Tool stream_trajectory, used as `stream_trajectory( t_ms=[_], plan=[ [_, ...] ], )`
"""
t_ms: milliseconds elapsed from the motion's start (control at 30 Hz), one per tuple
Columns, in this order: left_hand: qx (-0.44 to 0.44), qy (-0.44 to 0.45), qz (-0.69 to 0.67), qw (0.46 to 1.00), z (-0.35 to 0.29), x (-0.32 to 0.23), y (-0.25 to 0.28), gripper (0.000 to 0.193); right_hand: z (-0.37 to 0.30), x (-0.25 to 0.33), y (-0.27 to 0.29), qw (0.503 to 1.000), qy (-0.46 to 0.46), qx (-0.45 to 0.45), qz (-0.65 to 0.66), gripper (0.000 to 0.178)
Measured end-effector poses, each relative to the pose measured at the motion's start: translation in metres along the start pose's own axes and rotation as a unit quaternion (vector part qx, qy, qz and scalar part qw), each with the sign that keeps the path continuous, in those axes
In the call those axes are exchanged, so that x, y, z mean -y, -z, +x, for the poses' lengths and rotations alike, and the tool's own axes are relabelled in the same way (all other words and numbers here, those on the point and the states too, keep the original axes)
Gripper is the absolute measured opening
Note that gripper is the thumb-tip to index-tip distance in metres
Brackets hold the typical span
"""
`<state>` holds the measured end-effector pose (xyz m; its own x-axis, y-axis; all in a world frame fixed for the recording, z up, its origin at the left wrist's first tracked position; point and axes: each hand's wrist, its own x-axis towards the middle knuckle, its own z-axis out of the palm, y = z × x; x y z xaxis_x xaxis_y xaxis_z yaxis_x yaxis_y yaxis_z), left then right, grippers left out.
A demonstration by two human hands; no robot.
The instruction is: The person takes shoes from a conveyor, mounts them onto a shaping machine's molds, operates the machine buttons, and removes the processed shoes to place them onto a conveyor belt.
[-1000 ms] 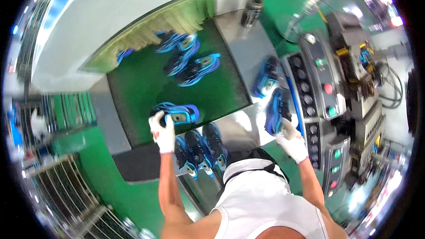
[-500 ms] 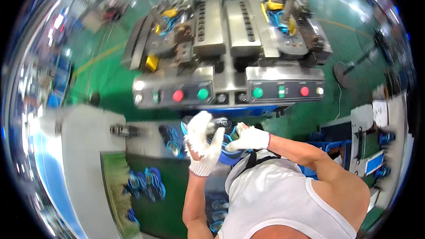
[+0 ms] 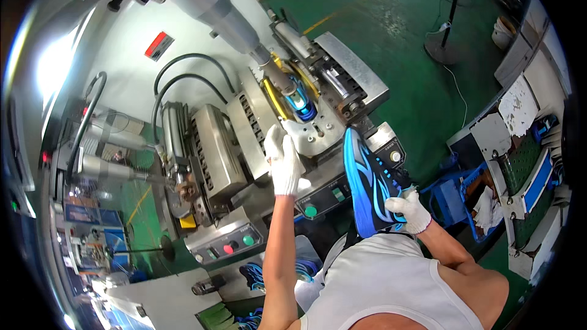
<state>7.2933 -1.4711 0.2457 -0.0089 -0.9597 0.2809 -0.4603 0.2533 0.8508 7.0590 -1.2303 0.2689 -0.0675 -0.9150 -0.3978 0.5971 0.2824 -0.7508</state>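
Observation:
My right hand point(image 3: 409, 211), in a white knit glove, grips a blue and black sneaker point(image 3: 365, 186) at its heel end. The sneaker is tilted, its toe toward the machine and its blue sole side facing left. My left hand point(image 3: 282, 160), also gloved, reaches forward with fingers stretched out and holds nothing. Its fingertips are close to the metal plate point(image 3: 315, 137) of the machine's right station; whether they touch it I cannot tell. On that station another blue shoe point(image 3: 301, 102) sits under a press rod point(image 3: 278, 76), between yellow pads.
Control panels with coloured buttons point(image 3: 310, 211) line the machine's front. A second station point(image 3: 183, 186) stands to the left. A blue crate point(image 3: 449, 198) and a rack point(image 3: 526, 177) are at right, a standing fan point(image 3: 449, 36) beyond. More shoes point(image 3: 252, 275) lie at lower left.
My view has turned toward the right station. My left hand has moved forward to the machine. The sneaker in my right hand now shows plainly, raised with its toe forward.

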Motion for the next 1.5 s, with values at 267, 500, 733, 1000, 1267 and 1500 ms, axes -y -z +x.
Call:
stream_trajectory(
  t_ms=[267, 500, 733, 1000, 1267, 1500],
  plan=[
    [0.055, 0.136, 0.166, 0.975, 0.121, 0.050, -0.132, 0.060, -0.013, 0.003, 0.041, 0.992, 0.050, -0.109, 0.024, 0.066],
    [0.065, 0.126, 0.200, 0.970, 0.149, 0.072, -0.131, 0.049, -0.009, -0.015, 0.051, 0.973, 0.124, -0.160, -0.111, 0.037],
    [0.015, 0.182, -0.120, 0.976, 0.077, 0.058, -0.004, 0.050, 0.049, 0.016, -0.002, 0.967, 0.127, -0.149, -0.163, 0.019],
    [-0.045, 0.236, -0.148, 0.959, -0.178, -0.009, 0.151, 0.051, 0.303, 0.063, -0.098, 0.976, 0.094, 0.067, -0.182, 0.030],
    [-0.295, 0.489, 0.140, 0.809, -0.485, 0.009, 0.201, 0.064, 0.472, -0.011, -0.150, 0.598, 0.207, -0.097, -0.768, 0.045],
    [-0.362, 0.541, 0.345, 0.676, -0.600, 0.086, 0.142, 0.065, 0.492, -0.012, -0.135, 0.602, 0.203, -0.030, -0.771, 0.049]
  ],
)
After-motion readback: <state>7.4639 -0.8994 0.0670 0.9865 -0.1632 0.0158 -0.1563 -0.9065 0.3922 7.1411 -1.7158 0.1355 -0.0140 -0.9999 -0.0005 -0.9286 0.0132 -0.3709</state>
